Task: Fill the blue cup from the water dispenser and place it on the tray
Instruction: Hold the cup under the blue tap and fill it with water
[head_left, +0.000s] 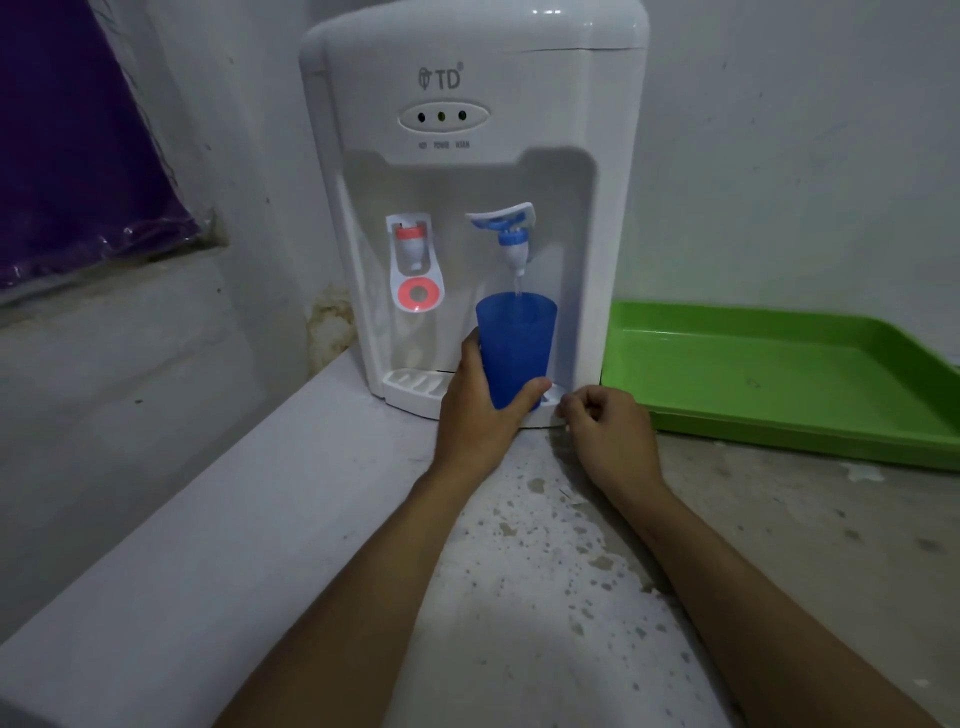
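filling | left hand (480, 400) grasps blue cup (516, 348) under blue tap (511, 244); right hand (605, 421) clenched, empty | keep cup upright, rim centred beneath stream; stop before brim

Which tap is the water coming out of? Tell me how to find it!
Find the big white water dispenser against the wall, and look into the hollow in its front. Two taps sit there side by side. Yours is the blue tap directly above the blue cup; the other tap is red.
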